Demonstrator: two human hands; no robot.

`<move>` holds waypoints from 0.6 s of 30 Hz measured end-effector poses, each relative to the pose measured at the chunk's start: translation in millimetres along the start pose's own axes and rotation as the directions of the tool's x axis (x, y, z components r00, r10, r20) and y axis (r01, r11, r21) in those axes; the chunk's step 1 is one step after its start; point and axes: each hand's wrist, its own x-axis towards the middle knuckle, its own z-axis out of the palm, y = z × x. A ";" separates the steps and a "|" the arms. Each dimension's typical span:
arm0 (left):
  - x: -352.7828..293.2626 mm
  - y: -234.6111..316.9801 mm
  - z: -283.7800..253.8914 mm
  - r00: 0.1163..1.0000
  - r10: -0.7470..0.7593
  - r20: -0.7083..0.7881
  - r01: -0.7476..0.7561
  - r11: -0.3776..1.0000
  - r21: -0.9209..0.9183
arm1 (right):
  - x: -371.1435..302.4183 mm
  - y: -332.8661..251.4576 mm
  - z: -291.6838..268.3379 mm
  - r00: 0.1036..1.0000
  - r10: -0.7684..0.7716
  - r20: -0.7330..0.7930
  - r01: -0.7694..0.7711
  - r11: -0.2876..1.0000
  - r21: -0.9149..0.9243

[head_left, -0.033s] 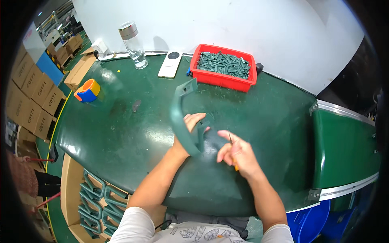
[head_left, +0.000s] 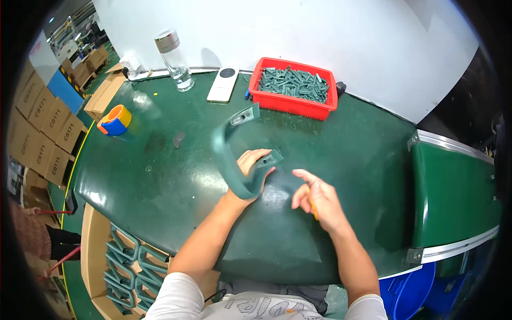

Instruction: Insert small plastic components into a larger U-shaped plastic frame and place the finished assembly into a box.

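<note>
My left hand [head_left: 248, 161] is closed round one end of a green U-shaped plastic handle [head_left: 233, 176] above the middle of the table. Its far end, with a slotted recess, points up and away, and the bend is smeared by motion. To the right, apart from the handle, my right hand [head_left: 328, 207] has its index finger stretched out. The other fingers are curled round a small yellow-handled knife [head_left: 314, 210]; only part of its grip shows, and the blade cannot be made out now.
A red bin [head_left: 292, 106] of small green pieces stands at the back, beside a white phone [head_left: 223, 85] and a glass bottle [head_left: 181, 74]. A tape roll [head_left: 116, 120] lies left. Below left, a carton [head_left: 92, 256] holds more green handles. A green conveyor [head_left: 453, 197] adjoins at right.
The handle has turned in my left hand, its bend shifting left and its slotted end faces showing more. My right hand has drawn slightly right, and the thin blade no longer shows.
</note>
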 end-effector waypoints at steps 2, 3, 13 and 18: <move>-3.5 1.2 1.8 0.986 -0.157 0.060 0.163 0.980 -0.113 | -1.8 -2.5 -16.5 0.993 -0.094 -0.077 0.078 0.980 -0.185; -5.2 -0.3 0.9 0.963 -0.238 0.123 0.258 0.949 -0.180 | -1.7 -1.7 -20.4 0.971 -0.208 -0.116 0.155 0.922 -0.355; -15.9 9.1 9.3 0.665 -0.513 0.542 0.736 0.571 -0.364 | -4.1 30.1 -37.2 0.835 -0.551 -0.005 0.251 0.389 -0.886; -13.8 14.8 9.2 0.642 -0.537 0.548 0.743 0.613 -0.269 | -2.4 32.7 -32.5 0.790 -0.613 -0.031 0.262 0.383 -0.886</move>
